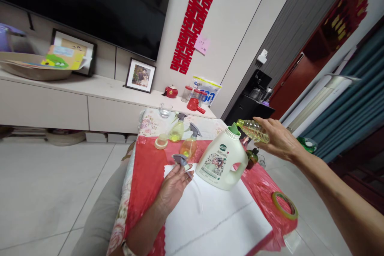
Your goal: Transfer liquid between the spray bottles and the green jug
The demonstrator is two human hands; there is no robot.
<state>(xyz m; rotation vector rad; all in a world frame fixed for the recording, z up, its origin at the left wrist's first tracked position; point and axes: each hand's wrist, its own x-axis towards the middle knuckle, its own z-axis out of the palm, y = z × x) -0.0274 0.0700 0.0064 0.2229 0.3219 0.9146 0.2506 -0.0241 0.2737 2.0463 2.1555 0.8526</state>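
My left hand (175, 186), palm up, pinches a grey trigger spray head (181, 160) with a clear dip tube (198, 198) hanging from it. My right hand (277, 137) is wrapped round a ribbed clear bottle (254, 129) with yellowish liquid in it. The bottle is tipped leftward, its neck at the green mouth (234, 129) of a big pale detergent jug (223, 156). The jug stands upright on a white sheet (216, 216). Left of it stand an orange-tinted spray bottle (189, 147) and a yellow-green spray bottle (177, 130), both with grey heads. A pale cap (161, 141) sits beside them.
Red plastic (147, 180) covers part of the floral tablecloth (120, 220). A tape roll (284, 205) lies at the right edge, and a dark bottle (252, 157) stands behind the jug. A glass cup (165, 110) is at the back, before the cabinet (117, 108).
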